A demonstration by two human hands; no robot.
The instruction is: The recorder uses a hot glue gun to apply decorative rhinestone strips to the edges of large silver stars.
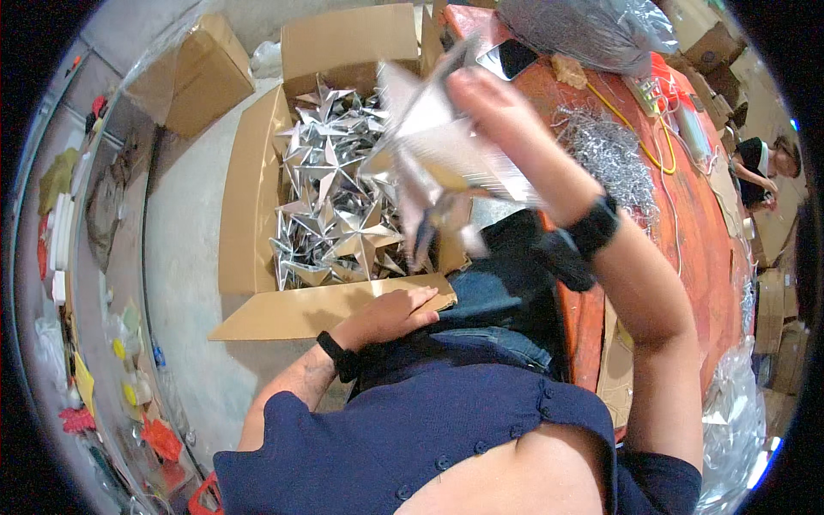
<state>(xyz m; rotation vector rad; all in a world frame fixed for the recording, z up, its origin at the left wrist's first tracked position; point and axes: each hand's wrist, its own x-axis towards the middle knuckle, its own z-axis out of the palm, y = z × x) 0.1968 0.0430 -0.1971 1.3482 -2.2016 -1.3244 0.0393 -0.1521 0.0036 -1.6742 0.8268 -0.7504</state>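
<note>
My right hand [498, 107] is raised over the right side of an open cardboard box [249, 197], closed on a large silver star decoration [429, 129]. That star is smeared by motion, and part of it is hidden behind the hand. Inside the box lies a pile of shiny silver stars [335, 189] with folded, pointed arms. My left hand [395, 315] rests on the box's near flap [300, 311] close to its right corner, fingers stretched out and lying flat. Black bands circle both wrists.
An orange-covered table [687, 232] stands on the right, bearing a heap of silver tinsel [609, 159], a yellow cord [631, 116] and a grey plastic bag [584, 30]. Another carton [193, 77] sits at the back left. A person [760, 172] is at the far right.
</note>
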